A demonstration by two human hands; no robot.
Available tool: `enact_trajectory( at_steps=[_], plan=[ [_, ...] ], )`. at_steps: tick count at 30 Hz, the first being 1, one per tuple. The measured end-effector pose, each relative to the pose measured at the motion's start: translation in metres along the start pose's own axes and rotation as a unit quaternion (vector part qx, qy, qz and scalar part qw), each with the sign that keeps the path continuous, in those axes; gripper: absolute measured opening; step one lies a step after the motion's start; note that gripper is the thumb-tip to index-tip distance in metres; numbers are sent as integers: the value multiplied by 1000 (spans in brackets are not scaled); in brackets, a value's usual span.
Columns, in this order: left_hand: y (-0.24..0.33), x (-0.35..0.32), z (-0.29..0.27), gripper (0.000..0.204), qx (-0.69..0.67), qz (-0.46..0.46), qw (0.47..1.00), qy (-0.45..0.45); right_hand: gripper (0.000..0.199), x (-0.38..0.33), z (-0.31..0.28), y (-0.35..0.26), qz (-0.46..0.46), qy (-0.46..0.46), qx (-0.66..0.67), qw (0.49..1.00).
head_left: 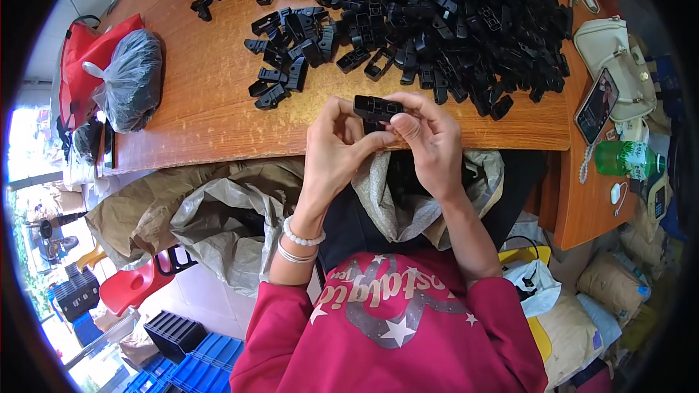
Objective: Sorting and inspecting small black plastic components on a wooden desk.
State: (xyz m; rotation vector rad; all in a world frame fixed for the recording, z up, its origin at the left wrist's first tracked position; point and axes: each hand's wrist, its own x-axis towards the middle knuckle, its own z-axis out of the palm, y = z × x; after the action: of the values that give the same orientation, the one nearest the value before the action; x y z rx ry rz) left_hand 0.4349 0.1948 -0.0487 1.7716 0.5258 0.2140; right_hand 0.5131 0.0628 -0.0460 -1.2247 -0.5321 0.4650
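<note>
Left hand (329, 138): fingers grasping the left end of a black plastic housing (377, 108)
Right hand (431, 144): pinching its right end
Feel: likely light, stiff; best gripped by outer walls
Wooden tabletop (211, 94): beneath, heaped with similar parts (437, 22)

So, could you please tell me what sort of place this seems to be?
Probably a small workshop, though I can't be certain: a large heap of black plastic parts lies on a brown wooden table, and blue plastic crates show at the lower left.
</note>
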Motion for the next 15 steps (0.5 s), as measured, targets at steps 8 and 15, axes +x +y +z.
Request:
enact_trajectory(
  at_steps=[8,15],
  plan=[
    [6,-6,2,41,-323,2,944,-64,26,-4,4,10,-46,3,-38,998],
    [7,-12,-3,32,-277,-29,959,-47,28,-5,-6,13,-81,21,-124,989]
  ],
)
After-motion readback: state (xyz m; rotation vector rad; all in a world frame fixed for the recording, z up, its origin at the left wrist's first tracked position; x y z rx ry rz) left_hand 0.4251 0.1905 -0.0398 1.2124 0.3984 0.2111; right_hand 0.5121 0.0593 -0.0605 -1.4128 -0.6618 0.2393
